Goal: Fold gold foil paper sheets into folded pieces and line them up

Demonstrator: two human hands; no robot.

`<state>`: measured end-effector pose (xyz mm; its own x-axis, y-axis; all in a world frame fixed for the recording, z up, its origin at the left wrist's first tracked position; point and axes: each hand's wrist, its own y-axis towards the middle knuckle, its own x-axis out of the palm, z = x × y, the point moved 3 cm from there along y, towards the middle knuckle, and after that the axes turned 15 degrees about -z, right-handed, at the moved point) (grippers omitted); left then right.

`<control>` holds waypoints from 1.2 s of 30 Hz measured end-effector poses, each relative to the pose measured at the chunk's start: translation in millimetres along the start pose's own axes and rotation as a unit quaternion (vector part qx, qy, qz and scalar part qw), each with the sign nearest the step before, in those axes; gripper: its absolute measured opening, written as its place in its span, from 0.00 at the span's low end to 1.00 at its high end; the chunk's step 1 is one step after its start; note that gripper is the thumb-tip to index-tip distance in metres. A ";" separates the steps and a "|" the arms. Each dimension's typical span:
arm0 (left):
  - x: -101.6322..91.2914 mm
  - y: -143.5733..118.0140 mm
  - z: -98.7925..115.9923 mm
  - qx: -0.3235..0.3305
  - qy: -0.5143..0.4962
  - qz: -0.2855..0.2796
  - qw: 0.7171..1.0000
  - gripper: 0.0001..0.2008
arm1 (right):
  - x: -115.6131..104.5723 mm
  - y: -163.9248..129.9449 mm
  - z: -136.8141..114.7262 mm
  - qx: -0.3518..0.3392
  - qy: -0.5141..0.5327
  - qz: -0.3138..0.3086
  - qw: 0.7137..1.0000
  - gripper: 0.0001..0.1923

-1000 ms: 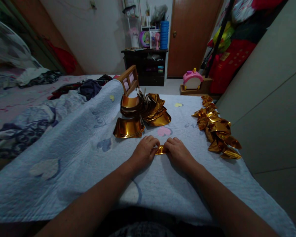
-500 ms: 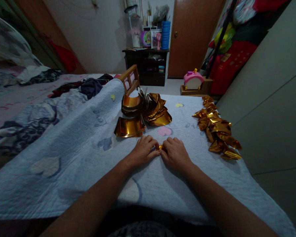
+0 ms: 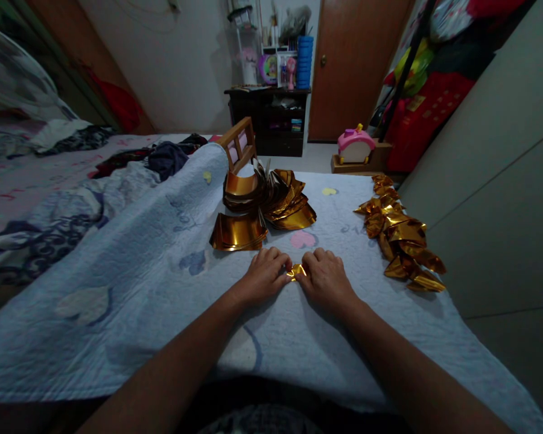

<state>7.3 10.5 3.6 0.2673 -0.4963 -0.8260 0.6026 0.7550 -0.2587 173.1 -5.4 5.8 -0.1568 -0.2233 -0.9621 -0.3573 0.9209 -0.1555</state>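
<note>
Compared with half a second earlier, a little more of the gold foil piece (image 3: 296, 272) shows between the hands: then only a sliver peeked out, now a small crumpled wedge is visible. A second ago a wider flat strip lay between them. The hands themselves have barely shifted on the quilt.

Nearest, both bare forearms reach forward over the pale blue quilt (image 3: 131, 301), a soft stitched fabric with faint heart and cloud shapes. The left hand (image 3: 265, 274) and the right hand (image 3: 326, 276) lie knuckles-up, fingers curled in, pinching the foil piece from either side; it sits on the quilt between their fingertips, shiny and creased.

Just beyond the left hand lies a stack of curved gold sheets (image 3: 238, 233), smooth, mirror-like and bowed. Behind it a fanned heap of gold sheets (image 3: 276, 199) leans against a small wooden frame (image 3: 238, 143). To the right, well apart from the hands, a row of folded gold pieces (image 3: 400, 235) runs along the quilt's edge, angular and crinkled.

Farther off stand a pink toy house (image 3: 354, 144), a dark cabinet (image 3: 266, 120) with clutter on top, and a brown wooden door (image 3: 353, 60).
</note>
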 end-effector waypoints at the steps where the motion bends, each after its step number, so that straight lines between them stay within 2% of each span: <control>1: 0.2 0.0 -0.2 0.001 0.000 0.002 1.000 0.06 | -0.1 -0.5 2.7 0.006 0.006 0.003 1.000 0.11; 11: 0.7 -0.4 -1.3 0.008 -0.007 0.009 1.000 0.05 | 3.2 -5.1 43.4 0.010 0.048 0.034 0.998 0.20; 17: 0.5 -1.1 -1.3 0.003 -0.019 0.011 1.000 0.06 | 3.9 -5.0 59.6 0.007 0.061 -0.009 0.998 0.21; 22: 0.2 -1.5 -0.9 -0.012 -0.022 0.010 1.000 0.06 | 2.0 -6.8 61.5 -0.004 0.088 -0.046 0.995 0.21; 28: -2.3 -3.7 0.9 0.017 -0.056 0.035 0.998 0.04 | -7.0 -8.4 54.6 -0.059 0.136 -0.034 0.988 0.18; 33: -4.7 -5.4 2.5 0.061 -0.139 0.057 0.987 0.00 | -19.6 -8.3 40.1 -0.122 0.222 0.001 0.967 0.22; 36: -4.2 -5.0 2.2 0.073 -0.210 0.057 0.973 0.01 | -20.9 -6.2 35.0 -0.154 0.298 -0.018 0.942 0.08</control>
<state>4.8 7.9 9.4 0.6040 -0.5672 -0.5598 0.6428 0.7620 -0.0785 210.8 4.8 19.0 -0.5963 -0.4758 -0.6465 -0.6072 0.7942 -0.0245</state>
